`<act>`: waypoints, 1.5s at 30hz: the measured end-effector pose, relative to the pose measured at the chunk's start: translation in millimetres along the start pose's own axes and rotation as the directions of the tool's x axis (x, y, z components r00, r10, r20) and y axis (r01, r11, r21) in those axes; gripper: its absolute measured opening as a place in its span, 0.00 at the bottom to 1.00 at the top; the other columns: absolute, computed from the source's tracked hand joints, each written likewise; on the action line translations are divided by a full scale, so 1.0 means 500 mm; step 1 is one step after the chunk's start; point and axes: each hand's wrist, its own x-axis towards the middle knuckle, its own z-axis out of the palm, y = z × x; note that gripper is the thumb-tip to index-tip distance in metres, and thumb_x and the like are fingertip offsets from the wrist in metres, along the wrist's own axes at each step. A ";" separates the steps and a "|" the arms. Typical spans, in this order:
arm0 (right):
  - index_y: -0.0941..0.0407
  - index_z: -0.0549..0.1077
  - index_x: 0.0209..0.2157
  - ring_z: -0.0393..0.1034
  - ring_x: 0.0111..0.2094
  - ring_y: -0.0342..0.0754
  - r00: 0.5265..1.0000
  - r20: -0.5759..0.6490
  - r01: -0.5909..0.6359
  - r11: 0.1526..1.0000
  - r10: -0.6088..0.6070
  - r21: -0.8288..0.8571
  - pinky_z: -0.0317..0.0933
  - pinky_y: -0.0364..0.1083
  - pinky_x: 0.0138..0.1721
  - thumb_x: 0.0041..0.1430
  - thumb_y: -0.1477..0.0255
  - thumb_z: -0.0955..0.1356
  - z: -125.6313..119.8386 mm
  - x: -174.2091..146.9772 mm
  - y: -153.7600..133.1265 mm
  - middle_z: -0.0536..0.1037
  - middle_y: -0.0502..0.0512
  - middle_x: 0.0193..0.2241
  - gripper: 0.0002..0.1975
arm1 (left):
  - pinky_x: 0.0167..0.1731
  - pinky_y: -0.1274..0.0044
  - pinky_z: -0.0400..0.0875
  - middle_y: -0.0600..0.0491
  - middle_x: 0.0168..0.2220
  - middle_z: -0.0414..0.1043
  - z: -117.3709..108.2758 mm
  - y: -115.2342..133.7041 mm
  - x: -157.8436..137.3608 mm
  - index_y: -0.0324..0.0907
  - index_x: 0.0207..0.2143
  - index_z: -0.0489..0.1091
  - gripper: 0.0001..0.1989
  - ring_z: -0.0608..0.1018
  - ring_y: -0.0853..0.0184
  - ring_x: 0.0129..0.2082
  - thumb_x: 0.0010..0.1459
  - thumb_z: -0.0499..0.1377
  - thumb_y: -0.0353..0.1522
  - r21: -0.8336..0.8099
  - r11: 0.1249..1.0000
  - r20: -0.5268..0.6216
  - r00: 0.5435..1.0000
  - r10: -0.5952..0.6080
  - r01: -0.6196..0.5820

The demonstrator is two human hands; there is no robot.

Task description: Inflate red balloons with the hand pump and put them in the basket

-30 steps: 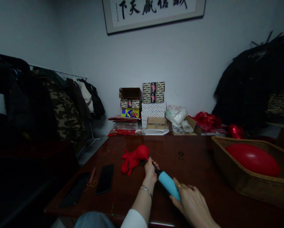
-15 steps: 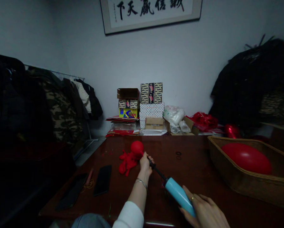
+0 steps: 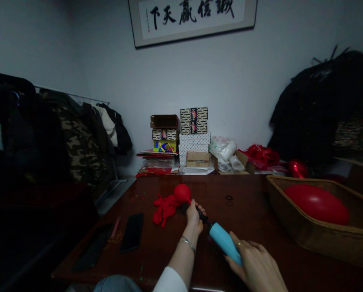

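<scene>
A small, partly inflated red balloon [image 3: 182, 193] sits at the black nozzle end of a hand pump with a light-blue barrel [image 3: 225, 242]. My left hand [image 3: 195, 215] is closed around the balloon's neck and the nozzle, with a bracelet on its wrist. Wrapped around the rear of the blue barrel is my right hand [image 3: 254, 261], a ring on one finger. Only a short stretch of black shaft shows between barrel and left hand. Just left of the balloon, a heap of limp red balloons [image 3: 165, 209] lies on the dark wooden table [image 3: 245, 219].
On the right, a wicker basket [image 3: 315, 235] holds a large red balloon [image 3: 317, 202]. Two black bands [image 3: 229, 200] lie mid-table. Toward the left are a black phone [image 3: 132, 232], another dark flat object [image 3: 93, 247] and a reddish stick [image 3: 116, 228]. Boxes [image 3: 194, 142] are stacked behind the table.
The blue barrel and my left hand have come closer together, so less black shaft shows. My left hand and the balloon have shifted right and slightly down.
</scene>
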 end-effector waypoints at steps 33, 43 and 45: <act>0.55 0.70 0.51 0.73 0.40 0.55 1.000 -0.014 -0.011 0.998 0.012 0.069 0.66 0.50 0.41 0.52 0.62 0.65 0.022 -0.061 0.051 0.78 0.58 0.39 0.24 | 0.13 0.83 0.52 0.61 0.15 0.54 -0.006 0.021 0.011 0.42 0.23 0.54 0.15 0.59 0.76 0.12 0.57 0.55 0.38 -0.020 0.999 -0.005 0.999 0.033 -0.034; 0.59 0.69 0.51 0.72 0.41 0.55 0.998 0.056 -0.019 1.000 0.019 0.003 0.63 0.51 0.43 0.54 0.68 0.64 -0.015 0.000 -0.007 0.78 0.62 0.39 0.22 | 0.14 0.83 0.54 0.60 0.15 0.55 0.000 -0.003 -0.012 0.42 0.24 0.55 0.14 0.60 0.77 0.12 0.58 0.54 0.37 -0.002 1.000 -0.029 1.000 0.000 0.000; 0.61 0.67 0.53 0.72 0.39 0.55 0.997 0.070 -0.022 1.000 0.022 -0.003 0.62 0.51 0.43 0.55 0.70 0.63 -0.018 0.016 -0.018 0.78 0.63 0.38 0.24 | 0.15 0.83 0.55 0.60 0.15 0.56 0.001 -0.010 -0.016 0.41 0.23 0.55 0.13 0.61 0.76 0.13 0.59 0.53 0.36 0.007 1.000 -0.019 1.000 -0.006 0.006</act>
